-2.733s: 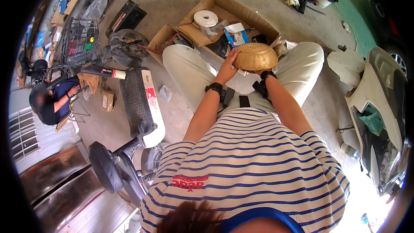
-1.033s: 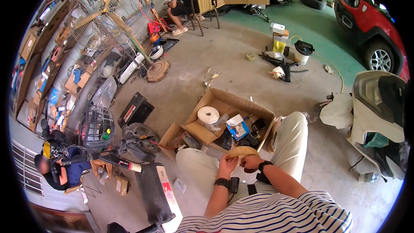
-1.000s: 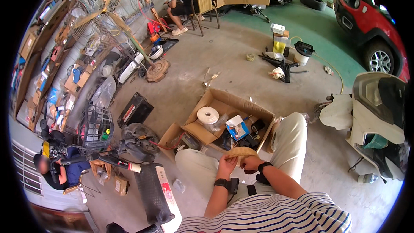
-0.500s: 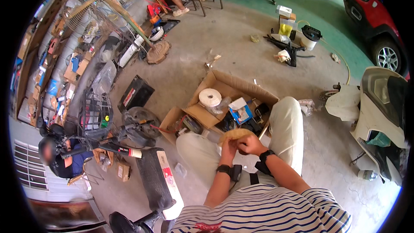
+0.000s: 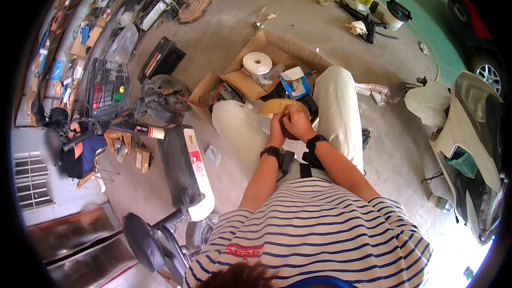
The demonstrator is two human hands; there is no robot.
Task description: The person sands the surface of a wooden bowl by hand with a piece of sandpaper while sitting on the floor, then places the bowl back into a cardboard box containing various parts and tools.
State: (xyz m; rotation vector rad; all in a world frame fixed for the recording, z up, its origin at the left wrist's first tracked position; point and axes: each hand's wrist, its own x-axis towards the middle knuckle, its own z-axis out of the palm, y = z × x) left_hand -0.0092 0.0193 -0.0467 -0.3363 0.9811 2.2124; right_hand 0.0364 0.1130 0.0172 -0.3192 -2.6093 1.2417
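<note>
Between my knees, my left hand (image 5: 276, 130) and my right hand (image 5: 298, 124) are close together with their fingers closed. They are at the near side of a tan, round-edged thing (image 5: 277, 106) that resembles a wide roll of tape. My fingers hide part of it, so its kind is unclear. Just beyond stands an open cardboard box (image 5: 293, 48) with a white roll (image 5: 257, 63), clear plastic, and a blue-and-white small box (image 5: 295, 84) in it. Dark items sit deeper inside, partly covered by my hands and the tan thing.
A scooter with a long footboard (image 5: 178, 165) stands at my left, near a black battery-like case (image 5: 161, 60). Pale scooter body panels (image 5: 466, 128) lie to the right. A white bucket (image 5: 394, 16) is far right. Another person (image 5: 82, 152) sits at the left.
The whole view has tilted down, so the box, hands and scooter appear higher. My hands stay together at the tan thing, which shows more of its curved top.
</note>
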